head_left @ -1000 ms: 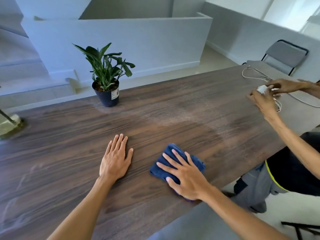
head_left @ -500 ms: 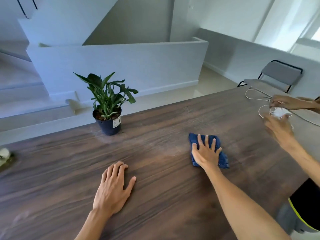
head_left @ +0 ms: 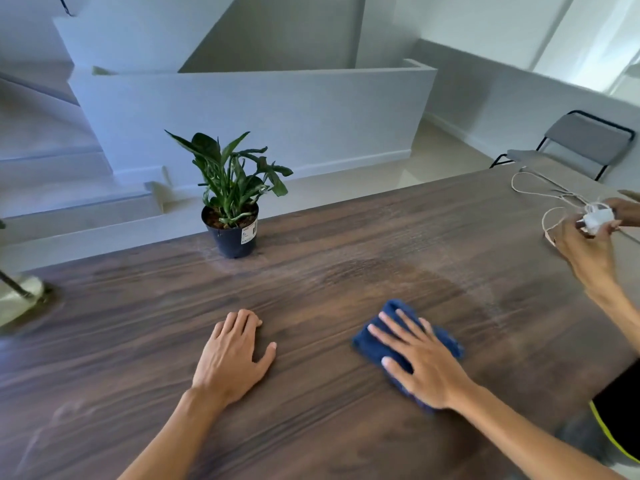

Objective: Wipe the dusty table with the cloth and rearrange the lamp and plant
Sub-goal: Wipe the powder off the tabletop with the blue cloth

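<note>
My right hand (head_left: pixel 420 362) presses flat, fingers spread, on a folded blue cloth (head_left: pixel 379 336) lying on the dark wooden table (head_left: pixel 346 271). My left hand (head_left: pixel 233 356) rests palm down on the bare wood to the left of the cloth, fingers slightly bent at the tips. A green plant in a dark pot (head_left: pixel 233 211) stands near the table's far edge, with pale dust around its base. At the left edge only the lamp's brass base (head_left: pixel 19 301) and a bit of its stem show.
Another person's hands (head_left: pixel 588 247) at the right hold a white charger with a cable (head_left: pixel 526 183) trailing over the table. A grey chair (head_left: pixel 585 140) stands beyond the far right corner. Low white walls and steps lie behind the table.
My right hand has pulled the cloth back toward me from the far middle of the table. My left hand has stayed in place. The other person's hands keep handling the cable.
</note>
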Available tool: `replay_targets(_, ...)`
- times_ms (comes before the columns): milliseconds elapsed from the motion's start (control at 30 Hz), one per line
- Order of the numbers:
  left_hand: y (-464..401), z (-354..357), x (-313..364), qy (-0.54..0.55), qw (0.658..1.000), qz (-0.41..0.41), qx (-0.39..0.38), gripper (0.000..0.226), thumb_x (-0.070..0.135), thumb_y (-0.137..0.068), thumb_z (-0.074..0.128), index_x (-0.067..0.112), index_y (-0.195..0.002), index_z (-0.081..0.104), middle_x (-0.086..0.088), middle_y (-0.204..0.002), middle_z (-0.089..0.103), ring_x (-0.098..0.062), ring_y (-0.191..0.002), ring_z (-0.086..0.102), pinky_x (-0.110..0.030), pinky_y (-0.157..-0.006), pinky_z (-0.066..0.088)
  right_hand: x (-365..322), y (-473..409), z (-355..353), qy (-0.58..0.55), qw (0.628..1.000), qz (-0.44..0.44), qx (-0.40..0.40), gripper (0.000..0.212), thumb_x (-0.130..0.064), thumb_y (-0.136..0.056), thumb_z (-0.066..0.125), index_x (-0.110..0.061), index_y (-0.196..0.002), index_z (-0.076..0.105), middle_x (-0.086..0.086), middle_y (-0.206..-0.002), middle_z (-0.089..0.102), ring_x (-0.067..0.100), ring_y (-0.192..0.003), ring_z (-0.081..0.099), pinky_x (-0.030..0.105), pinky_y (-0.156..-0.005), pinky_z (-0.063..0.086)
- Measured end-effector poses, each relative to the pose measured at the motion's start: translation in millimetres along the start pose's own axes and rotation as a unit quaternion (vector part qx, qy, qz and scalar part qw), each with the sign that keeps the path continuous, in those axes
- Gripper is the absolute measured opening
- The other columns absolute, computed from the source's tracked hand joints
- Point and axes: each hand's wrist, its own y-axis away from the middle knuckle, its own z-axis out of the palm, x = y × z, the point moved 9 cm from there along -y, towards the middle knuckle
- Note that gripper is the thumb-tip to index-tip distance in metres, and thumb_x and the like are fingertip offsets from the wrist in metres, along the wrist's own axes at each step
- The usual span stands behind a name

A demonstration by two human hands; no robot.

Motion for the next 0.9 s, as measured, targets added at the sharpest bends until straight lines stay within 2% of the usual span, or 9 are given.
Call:
replay_targets(100,-3.1,-1.6,-11.4,0.038,0.999,0.008,-0.006,0.039,0.059,-0.09,0.038,0.027,-0.11,0.049,0.013,-0.114,0.044,-0.012,-0.108,0.046,-0.028,-0.098,0.036,61.8,-28.3,-8.4,-0.003,0.992,0.129,0.008,0.057,-0.071,-0.095,0.008,-0.059,-0.15,0.0,-0.022,-0.163,-0.01,0.014,-0.154,-0.012,0.047,-0.124,-0.002)
replay_targets(200,-4.6,3.5,-11.4,0.049,0.999,0.004,-0.003,0.034,0.058,-0.091,0.037,0.03,-0.109,0.043,0.013,-0.118,0.04,-0.011,-0.111,0.043,-0.027,-0.1,0.032,86.4,-81.1,-15.2,-0.02,0.972,0.235,0.012,0.057,-0.06,-0.102,0.016,-0.05,-0.156,0.001,-0.013,-0.167,-0.008,0.02,-0.153,-0.015,0.053,-0.122,-0.007)
replay_targets(267,-3.6,5.8,-8.5,0.048,0.999,0.005,-0.001,0.031,0.057,-0.092,0.039,0.031,-0.108,0.041,0.013,-0.118,0.04,-0.011,-0.111,0.043,-0.026,-0.1,0.03,79.6,-118.8,-18.1,-0.033,0.965,0.26,0.01,0.057,-0.055,-0.103,0.017,-0.046,-0.157,0.001,-0.009,-0.167,-0.008,0.024,-0.154,-0.014,0.058,-0.121,-0.007)
replay_targets(367,-3.4,5.1,-10.4,0.054,0.999,-0.003,-0.004,0.028,0.056,-0.093,0.041,0.032,-0.107,0.039,0.015,-0.117,0.038,-0.009,-0.11,0.042,-0.026,-0.101,0.032,38.6,-175.5,-16.7,-0.04,0.973,0.225,0.001,0.056,-0.051,-0.104,0.016,-0.044,-0.158,0.0,-0.006,-0.168,-0.009,0.026,-0.153,-0.014,0.061,-0.12,-0.008)
replay_targets(500,-6.4,2.6,-14.5,0.06,0.998,-0.002,0.002,0.021,0.05,-0.094,0.041,0.032,-0.103,0.036,0.016,-0.115,0.038,-0.005,-0.108,0.04,-0.024,-0.099,0.029,-72.9,-222.8,-5.8,-0.035,0.996,0.084,-0.005,0.056,-0.052,-0.103,0.014,-0.044,-0.158,0.004,-0.008,-0.168,-0.005,0.025,-0.154,-0.012,0.06,-0.121,-0.007)
replay_targets(633,-3.8,0.7,-21.4,0.076,0.997,-0.004,0.024,0.013,0.034,-0.095,0.036,0.025,-0.102,0.043,0.011,-0.109,0.045,-0.012,-0.102,0.047,-0.027,-0.093,0.034,-170.3,-172.5,11.3,-0.026,0.996,-0.085,-0.005,0.055,-0.052,-0.103,0.019,-0.044,-0.157,0.011,-0.012,-0.167,0.004,0.017,-0.155,-0.006,0.052,-0.123,-0.005)
replay_targets(700,-2.2,-0.1,-21.9,0.099,0.995,-0.008,0.024,0.012,0.03,-0.093,0.036,0.026,-0.101,0.043,0.011,-0.107,0.046,-0.012,-0.101,0.048,-0.028,-0.092,0.036,-171.5,-119.2,15.7,-0.024,0.991,-0.133,-0.006,0.054,-0.051,-0.104,0.021,-0.046,-0.157,0.011,-0.019,-0.166,0.0,0.007,-0.153,-0.011,0.041,-0.123,-0.01)
replay_targets(767,-1.8,-3.1,-25.7,0.138,0.99,-0.001,0.009,0.011,0.03,-0.092,0.04,0.028,-0.102,0.043,0.015,-0.108,0.045,-0.009,-0.104,0.047,-0.027,-0.093,0.036,-140.7,-76.9,16.6,-0.027,0.99,-0.137,-0.023,0.053,-0.055,-0.103,0.023,-0.052,-0.155,0.009,-0.027,-0.163,-0.007,0.0,-0.15,-0.018,0.035,-0.121,-0.015)
replay_targets(900,8.6,-13.7,-68.1,0.079,0.996,0.029,-0.018,0.022,0.04,-0.095,0.043,0.033,-0.114,0.049,0.021,-0.124,0.046,-0.007,-0.121,0.047,-0.02,-0.102,0.031,-56.7,-72.6,1.6,0.011,0.999,-0.03,-0.034,0.057,-0.077,-0.092,0.015,-0.068,-0.145,-0.002,-0.032,-0.159,-0.015,0.004,-0.15,-0.022,0.044,-0.122,-0.014)
